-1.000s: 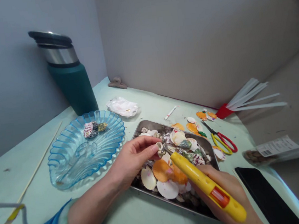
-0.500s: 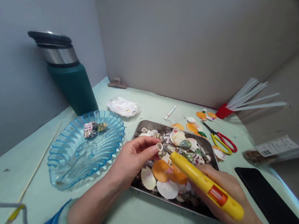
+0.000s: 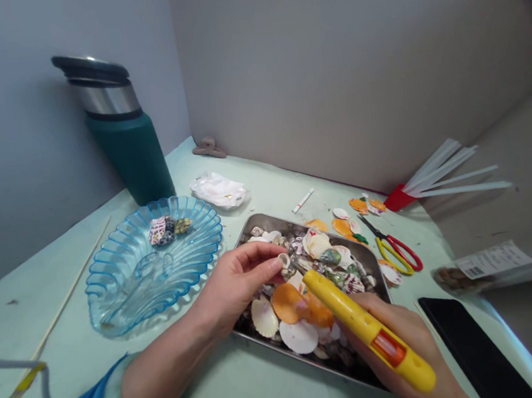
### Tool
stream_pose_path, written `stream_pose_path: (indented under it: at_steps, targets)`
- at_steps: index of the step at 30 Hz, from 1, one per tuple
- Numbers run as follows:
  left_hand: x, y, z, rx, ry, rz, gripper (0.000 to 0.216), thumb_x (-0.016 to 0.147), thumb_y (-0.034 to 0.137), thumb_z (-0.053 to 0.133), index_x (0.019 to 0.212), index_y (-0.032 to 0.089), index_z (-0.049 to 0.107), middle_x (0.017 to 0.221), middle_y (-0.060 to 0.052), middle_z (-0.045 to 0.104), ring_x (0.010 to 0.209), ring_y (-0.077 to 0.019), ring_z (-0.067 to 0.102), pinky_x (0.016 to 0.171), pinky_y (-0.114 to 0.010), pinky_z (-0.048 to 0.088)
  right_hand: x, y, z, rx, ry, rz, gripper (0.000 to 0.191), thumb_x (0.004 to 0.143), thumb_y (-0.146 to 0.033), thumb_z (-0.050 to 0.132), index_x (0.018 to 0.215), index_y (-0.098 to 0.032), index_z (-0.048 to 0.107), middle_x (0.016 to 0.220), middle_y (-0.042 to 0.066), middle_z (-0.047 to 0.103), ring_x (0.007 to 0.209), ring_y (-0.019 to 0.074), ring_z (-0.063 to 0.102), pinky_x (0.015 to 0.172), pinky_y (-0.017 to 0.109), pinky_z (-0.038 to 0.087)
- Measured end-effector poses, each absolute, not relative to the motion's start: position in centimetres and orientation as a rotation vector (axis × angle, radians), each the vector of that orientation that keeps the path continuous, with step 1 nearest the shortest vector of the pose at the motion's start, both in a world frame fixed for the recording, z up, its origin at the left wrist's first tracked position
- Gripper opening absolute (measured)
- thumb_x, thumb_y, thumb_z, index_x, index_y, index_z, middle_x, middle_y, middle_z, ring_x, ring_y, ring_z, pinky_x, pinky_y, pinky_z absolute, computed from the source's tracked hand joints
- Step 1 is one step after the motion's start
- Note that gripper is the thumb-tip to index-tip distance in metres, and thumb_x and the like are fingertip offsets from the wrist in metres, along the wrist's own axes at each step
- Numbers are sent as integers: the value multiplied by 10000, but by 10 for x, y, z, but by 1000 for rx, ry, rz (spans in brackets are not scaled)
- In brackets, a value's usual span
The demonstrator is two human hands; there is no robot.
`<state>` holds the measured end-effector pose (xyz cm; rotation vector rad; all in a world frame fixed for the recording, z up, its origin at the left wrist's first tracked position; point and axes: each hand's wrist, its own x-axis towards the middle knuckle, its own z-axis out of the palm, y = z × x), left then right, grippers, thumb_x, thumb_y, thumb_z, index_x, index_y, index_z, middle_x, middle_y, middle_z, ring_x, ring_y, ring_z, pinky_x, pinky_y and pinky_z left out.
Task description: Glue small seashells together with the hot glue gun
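My left hand (image 3: pixel 237 284) pinches a small pale shell (image 3: pixel 283 260) between thumb and fingertips, held just above a metal tray (image 3: pixel 250 225) heaped with several seashells. My right hand (image 3: pixel 408 349) is wrapped round a yellow glue gun (image 3: pixel 365 328) with an orange window; its nozzle points up-left and sits right at the small shell. A blue glass shell-shaped dish (image 3: pixel 127 283) lies left of the tray and holds a few small shells stuck together (image 3: pixel 168 229) near its far rim.
A teal flask (image 3: pixel 121 135) stands at the back left. Scissors with red and yellow handles (image 3: pixel 392 246), loose orange shells (image 3: pixel 348 215), a white wrapper (image 3: pixel 219 189), clear glue sticks (image 3: pixel 448 173), a black phone (image 3: pixel 472 348) and a thin wooden stick (image 3: pixel 70 286) lie around.
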<state>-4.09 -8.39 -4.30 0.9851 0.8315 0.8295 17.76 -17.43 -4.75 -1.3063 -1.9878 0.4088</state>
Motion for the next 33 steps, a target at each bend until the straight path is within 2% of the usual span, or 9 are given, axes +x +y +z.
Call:
stream_pose_path:
  at_steps: [3, 12, 20, 27, 33]
  targets:
    - [-41, -84, -43, 981, 829, 830, 247, 735, 330, 730, 922, 174, 695, 903, -34, 701, 782, -139, 633, 784, -268, 488, 177, -175, -46, -1318, -1972, 421, 104, 869, -241, 558, 940, -200, 622, 699, 4, 671, 488, 123, 611, 508, 198, 512]
    - [-41, -84, -44, 996, 833, 828, 245, 744, 326, 725, 928, 169, 691, 900, -31, 696, 774, -127, 624, 762, -246, 487, 177, -172, -50, -1294, -2011, 424, 74, 860, -244, 581, 910, -203, 617, 596, -35, 599, 421, 107, 544, 502, 206, 510]
    - [-41, -84, -42, 983, 841, 829, 252, 738, 332, 728, 927, 170, 689, 901, -38, 701, 785, -141, 632, 777, -261, 488, 178, -176, -50, -1338, -1958, 443, 101, 864, -259, 564, 911, -197, 628, 691, 4, 674, 484, 128, 613, 523, 207, 524]
    - [-41, -84, -43, 982, 837, 837, 259, 724, 331, 740, 921, 169, 695, 887, -35, 700, 760, -134, 627, 766, -260, 488, 179, -174, -50, -1314, -1987, 454, 113, 860, -287, 572, 888, -200, 639, 579, -19, 607, 411, 118, 556, 401, 195, 459]
    - [-42, -83, -45, 993, 834, 831, 260, 729, 331, 733, 928, 169, 692, 901, -39, 698, 772, -139, 628, 770, -266, 491, 179, -174, -49, -1304, -1990, 448, 104, 859, -264, 585, 912, -194, 639, 628, -12, 643, 444, 122, 589, 457, 201, 499]
